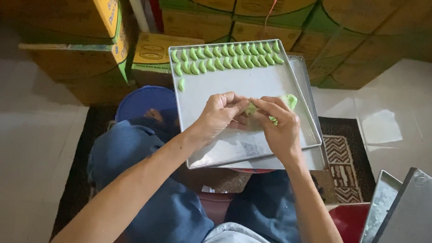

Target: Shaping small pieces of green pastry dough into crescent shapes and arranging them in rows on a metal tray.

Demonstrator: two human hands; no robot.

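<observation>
Knees in blue jeans (177,212) come first. Above them my left hand (220,111) and right hand (278,126) pinch one lump of green dough (286,101) between them over the metal tray (300,110). Shaped green pieces (227,57) line its far edge, cardboard boxes (288,10) beyond.

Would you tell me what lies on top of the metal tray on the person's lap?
On the metal tray, two rows of green dough pieces line the far edge. The left hand and right hand pinch a green lump. Their palms hide the tray beneath.

Both hands (250,120) together, fingertips seemingly pinched.
</observation>
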